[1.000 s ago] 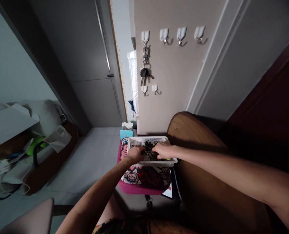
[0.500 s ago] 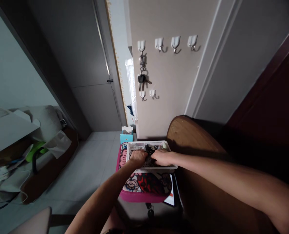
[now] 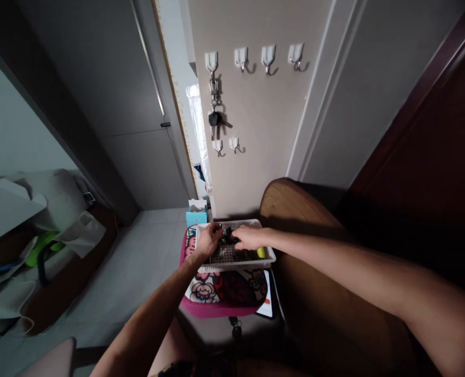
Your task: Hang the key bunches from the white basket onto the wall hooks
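Note:
A white slotted plastic basket [image 3: 269,258] rests on a pink flowered cushion [image 3: 224,293]. Both my hands reach into it. My left hand [image 3: 208,241] is at the basket's left side with its fingers curled around a small dark bunch, probably keys [image 3: 228,236]. My right hand [image 3: 248,238] meets it from the right, fingers pinched on the same dark bunch. A small yellow thing [image 3: 261,253] lies in the basket just below my right hand.
White hooks [image 3: 267,55] line the beige wall; a key bunch [image 3: 214,116] hangs from the leftmost hook. A wooden rounded surface [image 3: 295,209] lies right of the basket. A teal tissue box [image 3: 196,213] stands behind it. Clutter and bags [image 3: 40,225] sit at left.
Both hands have shifted from the basket's middle toward its far edge, still together on the dark bunch. The yellow thing, covered before, now shows. The view swung slightly right.

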